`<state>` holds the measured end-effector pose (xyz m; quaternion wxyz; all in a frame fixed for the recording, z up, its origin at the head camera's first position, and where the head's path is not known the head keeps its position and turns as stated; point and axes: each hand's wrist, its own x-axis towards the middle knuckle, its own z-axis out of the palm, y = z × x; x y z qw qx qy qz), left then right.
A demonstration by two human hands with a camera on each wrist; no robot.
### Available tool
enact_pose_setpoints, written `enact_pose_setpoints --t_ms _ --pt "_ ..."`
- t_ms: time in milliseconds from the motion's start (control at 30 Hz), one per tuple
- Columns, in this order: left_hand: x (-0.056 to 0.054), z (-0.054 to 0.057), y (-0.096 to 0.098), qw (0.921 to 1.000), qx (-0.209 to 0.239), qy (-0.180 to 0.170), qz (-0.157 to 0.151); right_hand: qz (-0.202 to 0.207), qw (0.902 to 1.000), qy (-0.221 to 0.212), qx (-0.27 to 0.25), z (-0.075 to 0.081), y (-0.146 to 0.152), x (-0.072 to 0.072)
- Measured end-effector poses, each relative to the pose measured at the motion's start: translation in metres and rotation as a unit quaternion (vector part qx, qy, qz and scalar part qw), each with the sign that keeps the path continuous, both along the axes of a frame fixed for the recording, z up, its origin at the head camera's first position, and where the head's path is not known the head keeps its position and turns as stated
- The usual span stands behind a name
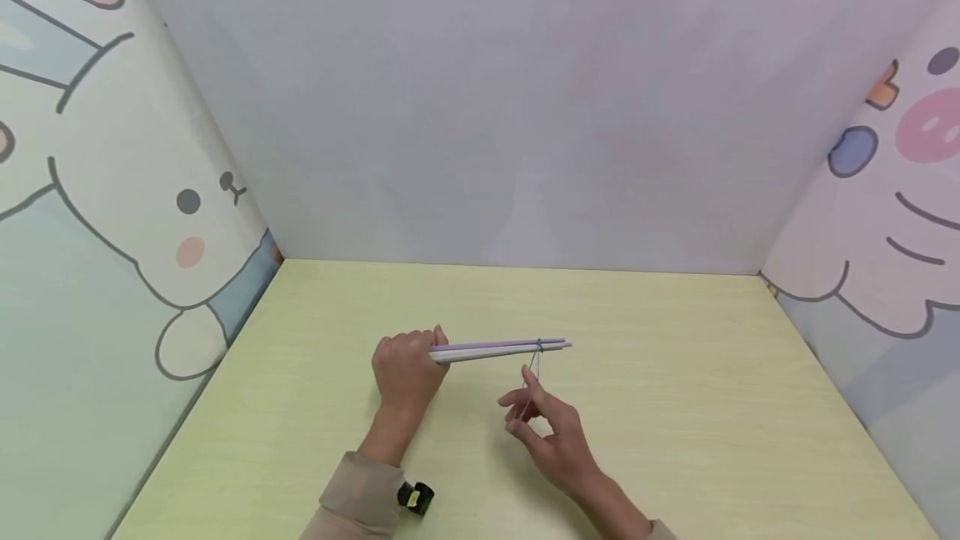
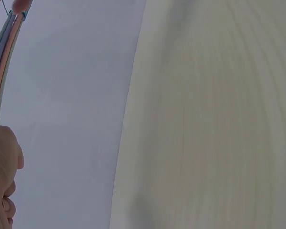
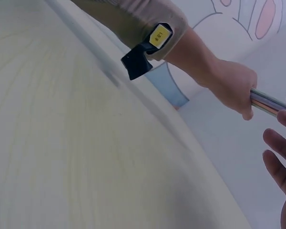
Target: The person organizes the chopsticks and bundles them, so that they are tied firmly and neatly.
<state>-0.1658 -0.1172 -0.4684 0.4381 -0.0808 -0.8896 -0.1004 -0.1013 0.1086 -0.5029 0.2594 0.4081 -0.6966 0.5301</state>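
Observation:
In the head view my left hand [image 1: 407, 367] grips one end of a bundle of slim pastel chopsticks [image 1: 487, 350], held level over the table and pointing right. Lilac and white ones show there; the left wrist view adds an orange chopstick [image 2: 5, 67]. Round the narrow far end goes a thin blue-green rubber band [image 1: 539, 346]. A stretched loop of it runs down to my right hand [image 1: 558, 440], which pinches it between thumb and fingers just below the tips. Only the fingers [image 3: 278, 145] of that hand show at the edge of the right wrist view.
Under both hands lies a pale wooden table [image 1: 675, 407]. A plain grey wall [image 1: 510, 107] stands behind it, with cartoon-printed panels [image 1: 127, 190] at the sides. A black strap with a yellow label [image 1: 415, 498] hangs at my left sleeve.

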Motion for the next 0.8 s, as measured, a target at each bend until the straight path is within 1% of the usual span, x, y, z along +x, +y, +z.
enact_pose_setpoints --t_ms 100,167,200,267,333,367,467,500,567,600,667,733,800 --pt "0.000 0.001 0.001 1.0000 -0.002 -0.006 0.003 0.032 0.9992 -0.018 -0.018 -0.003 -0.006 0.003" --pt "0.000 0.001 0.001 1.0000 -0.001 -0.003 0.005 0.052 0.9973 -0.036 -0.038 -0.002 -0.009 0.005" --pt "0.001 0.002 0.002 1.0000 0.000 0.000 0.006 0.059 0.9956 -0.052 -0.050 -0.001 -0.011 0.007" --pt "0.000 0.002 0.002 0.9999 0.002 0.008 0.009 0.064 0.9881 -0.107 -0.090 0.003 -0.013 0.012" --pt "0.000 0.002 0.003 0.9997 0.003 0.023 0.009 0.040 0.9764 -0.165 -0.134 0.008 -0.015 0.019" --pt "0.000 0.002 0.003 0.9994 0.002 0.032 0.008 0.021 0.9675 -0.196 -0.158 0.011 -0.017 0.022" --pt "-0.001 0.002 0.004 0.9982 -0.002 0.060 0.004 -0.046 0.9294 -0.289 -0.225 0.019 -0.022 0.030" --pt "-0.001 0.002 0.005 0.9976 -0.004 0.069 0.003 -0.066 0.9146 -0.318 -0.241 0.022 -0.024 0.031" --pt "-0.001 0.001 0.005 0.9967 -0.007 0.081 0.003 -0.088 0.8832 -0.374 -0.269 0.027 -0.027 0.031" --pt "-0.001 0.001 0.004 0.9964 -0.006 0.084 0.003 -0.093 0.8685 -0.400 -0.277 0.029 -0.027 0.031" --pt "-0.001 0.000 0.004 0.9960 -0.005 0.090 0.003 -0.085 0.8426 -0.443 -0.294 0.031 -0.027 0.028" --pt "0.000 -0.001 0.004 0.9961 -0.003 0.088 0.002 -0.069 0.8246 -0.472 -0.304 0.032 -0.026 0.026" --pt "0.001 -0.001 0.004 0.9963 0.001 0.085 -0.003 -0.043 0.8135 -0.491 -0.309 0.032 -0.025 0.023"
